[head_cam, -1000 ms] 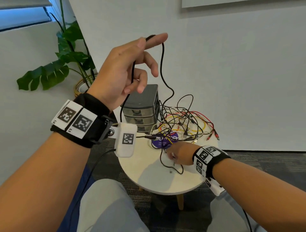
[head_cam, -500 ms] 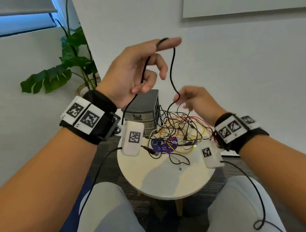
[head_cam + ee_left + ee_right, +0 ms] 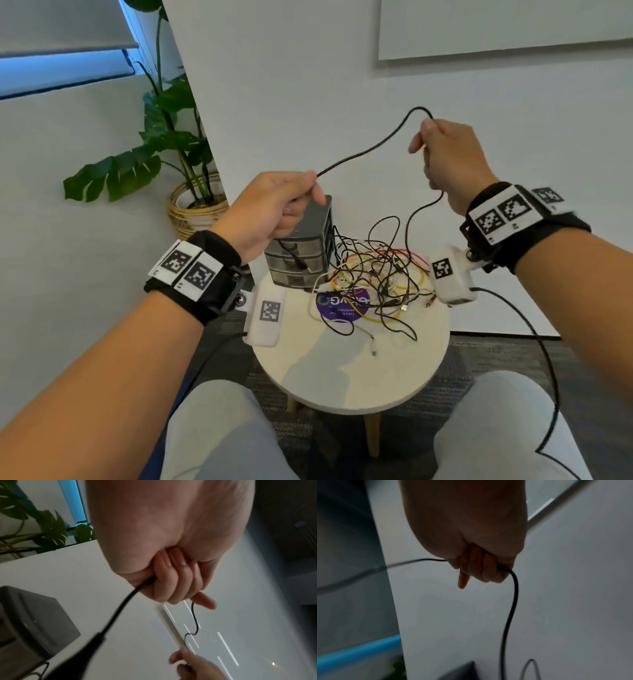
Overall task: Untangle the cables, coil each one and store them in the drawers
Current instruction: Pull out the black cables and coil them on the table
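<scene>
We held one black cable point(image 3: 370, 150) above the table point(image 3: 394, 377), our left hand point(image 3: 270, 209) fisted round it near its plug end, our right hand point(image 3: 448, 154) gripping it higher up. From the head view the cable ran from the right hand down into the tangle point(image 3: 376, 277) lying on the table beside the drawers point(image 3: 301, 260). Only the left wrist view showed the plug point(image 3: 92, 643) hanging below the fist. Only the right wrist view showed the fingers point(image 3: 481, 566) curled round the cable.
</scene>
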The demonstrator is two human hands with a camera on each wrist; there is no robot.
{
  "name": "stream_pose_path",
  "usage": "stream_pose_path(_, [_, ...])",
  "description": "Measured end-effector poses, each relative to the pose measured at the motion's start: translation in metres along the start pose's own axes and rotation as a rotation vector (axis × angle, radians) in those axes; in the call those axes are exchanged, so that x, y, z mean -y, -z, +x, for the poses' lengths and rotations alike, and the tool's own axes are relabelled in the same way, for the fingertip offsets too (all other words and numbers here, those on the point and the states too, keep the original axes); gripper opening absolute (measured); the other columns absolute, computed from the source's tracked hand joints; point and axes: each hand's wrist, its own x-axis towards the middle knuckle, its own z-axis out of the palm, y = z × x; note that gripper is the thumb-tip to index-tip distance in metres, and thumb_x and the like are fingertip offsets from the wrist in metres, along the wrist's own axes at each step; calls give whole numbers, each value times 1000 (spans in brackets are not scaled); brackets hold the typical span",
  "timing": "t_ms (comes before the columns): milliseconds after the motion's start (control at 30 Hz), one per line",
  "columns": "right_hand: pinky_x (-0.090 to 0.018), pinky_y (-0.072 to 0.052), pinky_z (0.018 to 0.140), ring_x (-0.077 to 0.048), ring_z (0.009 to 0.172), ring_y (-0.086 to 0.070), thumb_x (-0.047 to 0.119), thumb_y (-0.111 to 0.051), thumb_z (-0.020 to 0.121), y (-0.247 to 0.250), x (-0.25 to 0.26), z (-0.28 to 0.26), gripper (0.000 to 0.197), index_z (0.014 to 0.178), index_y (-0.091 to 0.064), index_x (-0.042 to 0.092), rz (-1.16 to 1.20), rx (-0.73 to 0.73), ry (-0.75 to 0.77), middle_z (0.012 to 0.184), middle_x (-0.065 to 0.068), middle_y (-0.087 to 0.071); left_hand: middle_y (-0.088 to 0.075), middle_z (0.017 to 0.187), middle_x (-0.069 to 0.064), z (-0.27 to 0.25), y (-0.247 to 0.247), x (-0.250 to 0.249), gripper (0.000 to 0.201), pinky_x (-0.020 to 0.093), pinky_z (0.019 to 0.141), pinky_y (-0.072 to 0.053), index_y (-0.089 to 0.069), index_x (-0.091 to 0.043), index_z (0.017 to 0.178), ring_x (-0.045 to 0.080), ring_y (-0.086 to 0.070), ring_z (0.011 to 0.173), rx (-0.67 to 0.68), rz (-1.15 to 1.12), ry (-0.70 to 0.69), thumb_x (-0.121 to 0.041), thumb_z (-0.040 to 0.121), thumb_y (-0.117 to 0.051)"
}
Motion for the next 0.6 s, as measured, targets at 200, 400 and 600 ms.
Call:
stream_pose_path(200, [-29,-38,73,-16,79,-55,37,-38,109,-5,-24,-23,43,93,-73,18,-718,537,25,100,4,-61,-17,60,-3,1,-3,-5,39,25,41,-7,-64,-8,129,10,-8,47,98,-361,-83,-28,109,-36])
stream_pose_path(400, [-37,-45,93,-15,98,-60,43,-42,106,-27,-14,-66,38,101,-75,25,-832,1027,251,102,7,-66,-51,62,-1,10,-6,-7,26,24,43,-15,-56,-15,128,9,-25,46,-225,-316,-92,-27,110,-41])
stream_pose_path(600, [-16,-42,85,-1,89,-61,41,-46,107,-33,44,-90,37,104,-78,24,-628,1255,371,92,17,-67,-64,134,18,15,0,18,43,27,100,-54,-37,-2,150,18,-68,117,-401,-379,-74,-20,112,-40])
